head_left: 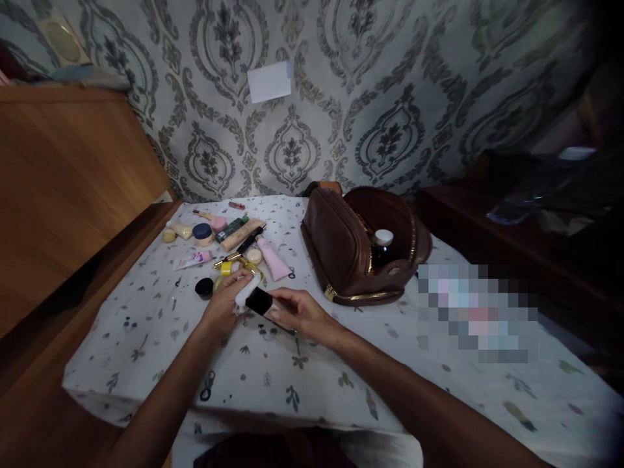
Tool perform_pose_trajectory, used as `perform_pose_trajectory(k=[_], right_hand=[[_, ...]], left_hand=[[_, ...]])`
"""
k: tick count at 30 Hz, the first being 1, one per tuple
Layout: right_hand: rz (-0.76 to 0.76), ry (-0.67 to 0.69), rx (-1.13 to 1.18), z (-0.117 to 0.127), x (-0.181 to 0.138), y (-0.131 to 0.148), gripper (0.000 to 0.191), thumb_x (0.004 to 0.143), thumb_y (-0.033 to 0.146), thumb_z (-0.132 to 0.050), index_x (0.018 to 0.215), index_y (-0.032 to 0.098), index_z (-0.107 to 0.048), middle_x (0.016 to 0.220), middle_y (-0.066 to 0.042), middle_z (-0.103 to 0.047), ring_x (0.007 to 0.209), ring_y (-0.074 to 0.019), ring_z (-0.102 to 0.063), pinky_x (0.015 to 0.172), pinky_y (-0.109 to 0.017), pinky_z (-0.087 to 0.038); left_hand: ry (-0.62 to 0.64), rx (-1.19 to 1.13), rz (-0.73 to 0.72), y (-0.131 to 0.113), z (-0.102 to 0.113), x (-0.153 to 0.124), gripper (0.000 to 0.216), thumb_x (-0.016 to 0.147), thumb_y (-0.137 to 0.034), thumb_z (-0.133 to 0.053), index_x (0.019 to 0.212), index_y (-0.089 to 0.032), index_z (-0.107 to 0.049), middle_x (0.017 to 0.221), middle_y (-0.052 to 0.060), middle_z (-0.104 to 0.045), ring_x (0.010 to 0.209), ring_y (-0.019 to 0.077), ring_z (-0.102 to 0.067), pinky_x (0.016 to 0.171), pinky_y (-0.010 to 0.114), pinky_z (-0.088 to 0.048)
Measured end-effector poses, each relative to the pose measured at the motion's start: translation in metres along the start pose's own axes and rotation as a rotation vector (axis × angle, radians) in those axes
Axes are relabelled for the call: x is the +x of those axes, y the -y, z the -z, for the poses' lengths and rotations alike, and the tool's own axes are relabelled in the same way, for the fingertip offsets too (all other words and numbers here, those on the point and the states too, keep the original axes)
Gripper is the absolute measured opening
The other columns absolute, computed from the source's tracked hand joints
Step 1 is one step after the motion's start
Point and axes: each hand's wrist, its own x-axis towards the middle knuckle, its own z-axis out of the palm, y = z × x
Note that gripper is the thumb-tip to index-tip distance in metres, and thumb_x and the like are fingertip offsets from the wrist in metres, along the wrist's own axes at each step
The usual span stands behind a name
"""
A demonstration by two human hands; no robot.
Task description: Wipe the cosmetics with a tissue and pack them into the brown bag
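Observation:
My right hand (307,316) is closed around a small bottle with a square black cap (259,301), tilted so that the cap points left. Pinched in my left hand (225,304) is a white wad that looks like a tissue (248,290), pressed against the cap end. Just beyond both hands lie cosmetics: a pink tube (273,258), a yellow-capped item (226,268), a small round cream-coloured jar (254,256) and a black round lid or compact (204,287). My fingers hide part of the bottle's body.
A brown leather toiletry bag (331,244) stands unzipped to the right, a white-lidded bottle (383,238) inside it. Farther left are a blue-lidded jar (202,233), a white-and-pink tube (193,260) and a beige tube (242,234). A wooden cabinet (73,169) borders the left side.

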Motion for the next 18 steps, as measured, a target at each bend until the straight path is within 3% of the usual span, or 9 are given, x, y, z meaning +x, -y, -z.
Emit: perform_pose_trajectory(k=[5, 9, 14, 18], right_hand=[[-0.084, -0.036, 0.231, -0.004, 0.001, -0.007, 0.046, 0.07, 0.039, -0.082, 0.11, 0.019, -0.071, 0.1, -0.003, -0.073, 0.088, -0.0154, -0.065, 0.081, -0.027, -0.046], [-0.133, -0.127, 0.403, -0.006, 0.004, -0.011, 0.052, 0.065, 0.035, -0.085, 0.113, 0.022, -0.069, 0.094, -0.002, -0.072, 0.081, -0.0149, -0.068, 0.074, -0.026, -0.05], [-0.185, -0.174, 0.503, -0.007, 0.003, -0.009, 0.05, 0.063, 0.033, -0.087, 0.109, 0.021, -0.069, 0.085, -0.002, -0.071, 0.072, -0.0148, -0.066, 0.065, -0.027, -0.054], [-0.215, -0.21, 0.562, -0.008, 0.002, -0.006, 0.041, 0.069, 0.032, -0.083, 0.106, 0.021, -0.069, 0.086, -0.001, -0.07, 0.074, -0.0152, -0.064, 0.067, -0.031, -0.057]], left_hand=[[-0.037, 0.022, -0.014, 0.002, -0.002, -0.002, 0.046, 0.058, -0.053, -0.082, 0.076, -0.018, -0.058, 0.058, -0.007, -0.048, 0.044, 0.0063, -0.04, 0.038, 0.017, -0.03], [-0.094, 0.066, -0.109, 0.009, -0.002, -0.003, 0.038, 0.073, -0.055, -0.072, 0.083, -0.021, -0.059, 0.062, -0.007, -0.048, 0.048, 0.0066, -0.04, 0.043, 0.017, -0.032], [-0.182, 0.524, -0.55, 0.012, 0.002, -0.001, 0.024, 0.091, -0.043, -0.056, 0.091, -0.021, -0.064, 0.087, 0.0, -0.063, 0.078, 0.0146, -0.056, 0.07, 0.025, -0.044], [-0.17, 0.786, -0.779, 0.012, 0.001, -0.004, 0.017, 0.093, -0.032, -0.054, 0.095, -0.02, -0.065, 0.092, 0.003, -0.063, 0.09, 0.019, -0.058, 0.082, 0.031, -0.045]])
